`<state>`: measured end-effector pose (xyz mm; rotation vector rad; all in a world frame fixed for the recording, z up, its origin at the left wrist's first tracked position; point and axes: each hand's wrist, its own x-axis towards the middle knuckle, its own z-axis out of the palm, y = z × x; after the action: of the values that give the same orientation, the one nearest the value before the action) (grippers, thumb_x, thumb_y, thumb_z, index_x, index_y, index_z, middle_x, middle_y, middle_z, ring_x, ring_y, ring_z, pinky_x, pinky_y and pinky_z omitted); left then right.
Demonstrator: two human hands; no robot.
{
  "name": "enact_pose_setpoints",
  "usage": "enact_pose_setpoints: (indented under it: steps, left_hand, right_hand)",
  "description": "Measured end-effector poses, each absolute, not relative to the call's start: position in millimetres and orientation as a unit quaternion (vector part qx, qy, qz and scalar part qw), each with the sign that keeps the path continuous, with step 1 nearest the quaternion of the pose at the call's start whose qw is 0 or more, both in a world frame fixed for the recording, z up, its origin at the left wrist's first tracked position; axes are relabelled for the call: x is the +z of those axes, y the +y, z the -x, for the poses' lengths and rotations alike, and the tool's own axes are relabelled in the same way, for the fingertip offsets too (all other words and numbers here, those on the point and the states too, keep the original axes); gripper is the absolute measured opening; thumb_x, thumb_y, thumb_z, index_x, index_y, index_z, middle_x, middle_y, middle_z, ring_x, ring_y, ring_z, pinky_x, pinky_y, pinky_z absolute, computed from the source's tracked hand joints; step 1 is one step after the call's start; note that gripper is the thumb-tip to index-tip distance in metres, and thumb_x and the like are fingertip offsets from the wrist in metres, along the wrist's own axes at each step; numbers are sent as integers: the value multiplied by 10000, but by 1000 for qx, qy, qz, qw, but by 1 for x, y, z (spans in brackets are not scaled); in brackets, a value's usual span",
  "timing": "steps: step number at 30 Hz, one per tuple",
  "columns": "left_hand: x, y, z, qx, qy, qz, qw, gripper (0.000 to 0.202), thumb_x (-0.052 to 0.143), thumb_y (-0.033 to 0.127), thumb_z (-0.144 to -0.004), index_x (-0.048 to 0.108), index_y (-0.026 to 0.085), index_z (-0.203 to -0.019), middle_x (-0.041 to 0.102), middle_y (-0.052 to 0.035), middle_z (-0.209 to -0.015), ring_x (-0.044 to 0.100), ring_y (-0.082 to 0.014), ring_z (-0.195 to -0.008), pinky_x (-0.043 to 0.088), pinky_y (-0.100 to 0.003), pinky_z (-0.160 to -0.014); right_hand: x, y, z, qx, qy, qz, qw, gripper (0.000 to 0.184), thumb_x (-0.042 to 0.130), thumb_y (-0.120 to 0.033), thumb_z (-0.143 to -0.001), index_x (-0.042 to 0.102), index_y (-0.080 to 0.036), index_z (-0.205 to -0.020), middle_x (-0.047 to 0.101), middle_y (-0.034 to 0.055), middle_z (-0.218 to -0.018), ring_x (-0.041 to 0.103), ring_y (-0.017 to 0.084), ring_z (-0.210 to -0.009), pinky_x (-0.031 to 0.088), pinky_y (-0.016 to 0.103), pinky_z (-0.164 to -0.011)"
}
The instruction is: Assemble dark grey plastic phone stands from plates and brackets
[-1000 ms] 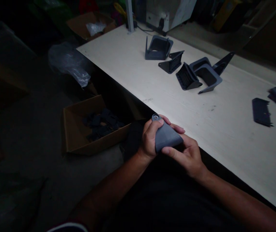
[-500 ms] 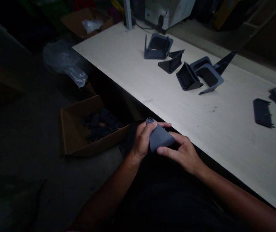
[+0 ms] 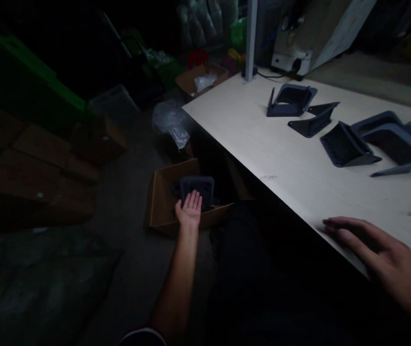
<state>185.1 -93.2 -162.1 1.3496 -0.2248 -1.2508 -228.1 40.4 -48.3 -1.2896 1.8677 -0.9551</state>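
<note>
My left hand reaches out over the cardboard box on the floor, palm up with its fingers stretched. Just past the fingertips a dark grey plastic frame part is at the box, over other dark parts; whether it touches the hand or them I cannot tell. My right hand is at the table's near edge, fingers apart and holding nothing. On the white table lie several grey plastic parts, among them a square frame with upright arms, a triangular bracket and a ribbed bracket.
Clear plastic bags lie beyond the box. Another cardboard box stands past the table's far corner, by a metal post. Stacked brown cartons are on the left. A pale machine stands behind the table.
Both hands held a grey plastic part together; they have parted. The left has moved to the floor box and opened, the right to the table edge. The view has swung left.
</note>
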Motion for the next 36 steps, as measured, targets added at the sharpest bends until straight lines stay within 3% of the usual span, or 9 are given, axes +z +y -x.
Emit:
enact_pose_setpoints:
  steps: [3, 6, 9, 17, 20, 23, 29, 32, 36]
  left_hand:
    - [-209, -76, -196, -533, -116, -658, 519, 563, 116, 364, -1065, 558, 114, -1307, 718, -196, -1181, 717, -199, -1092, 570, -357, -966]
    - [-253, -55, -176, -554, -189, -710, 392, 446, 345, 436, -1086, 634, 107, -1169, 727, -150, -1013, 719, -229, -913, 576, -434, -911]
    - [-279, -55, -148, -562, -308, -709, 295, 356, 595, 472, -1024, 687, 130, -1060, 724, -98, -1030, 700, -225, -942, 568, -445, -921]
    - [-290, -104, -115, -505, -554, -653, 108, 391, 751, 468, -934, 701, 146, -1149, 682, -130, -1276, 619, -291, -1232, 448, -537, -1130]
    - [-289, -120, -114, -507, -591, -627, 40, 327, 742, 421, -949, 700, 157, -1138, 682, -109, -1266, 632, -269, -1196, 487, -515, -1092]
    - [-284, -132, -113, -511, -610, -606, -16, 259, 703, 411, -981, 701, 156, -1027, 709, -77, -1100, 671, -225, -1032, 546, -452, -986]
    - [-263, -113, -119, -500, -646, -577, -1, 368, 667, 507, -967, 626, 159, -853, 648, -27, -861, 642, -197, -855, 539, -390, -871]
    - [-251, -86, -134, -491, -655, -572, 46, 453, 656, 639, -861, 580, 192, -858, 640, -39, -918, 619, -228, -971, 496, -362, -959]
    - [-234, -54, -145, -487, -650, -578, 76, 650, 589, 857, -690, 523, 219, -801, 586, -49, -845, 604, -276, -927, 496, -379, -900]
  right_hand:
    - [-49, 34, 240, -380, 743, 453, 315, 460, 712, -723, -764, 809, -328, -980, 799, 101, -1088, 713, 426, -1129, 493, 630, -1065]
    - [-53, 32, 241, -380, 769, 409, 312, 449, 733, -721, -732, 804, -325, -933, 806, 115, -1027, 718, 432, -1105, 469, 639, -1086]
    - [-62, 32, 242, -383, 785, 385, 299, 415, 738, -718, -736, 800, -334, -879, 805, 108, -1003, 724, 417, -1065, 475, 620, -1069]
    - [-68, 34, 243, -384, 781, 398, 290, 423, 690, -754, -757, 777, -340, -765, 789, 81, -912, 725, 394, -949, 528, 556, -909]
    - [-67, 30, 240, -385, 784, 397, 281, 492, 701, -782, -696, 772, -296, -729, 780, 96, -862, 725, 391, -908, 541, 541, -885]
    - [-71, 26, 240, -405, 770, 398, 292, 542, 739, -785, -650, 761, -247, -712, 761, 107, -809, 717, 336, -818, 562, 482, -836]
    - [-79, 22, 239, -455, 695, 441, 340, 580, 695, -756, -803, 695, -190, -679, 677, 85, -703, 642, 227, -703, 534, 332, -676]
    - [-83, 21, 239, -467, 675, 460, 338, 577, 656, -715, -877, 682, -175, -676, 667, 80, -702, 624, 209, -695, 507, 320, -670]
    - [-83, 13, 250, -449, 674, 499, 309, 525, 579, -640, -973, 695, -172, -765, 657, 55, -678, 619, 198, -632, 494, 311, -610]
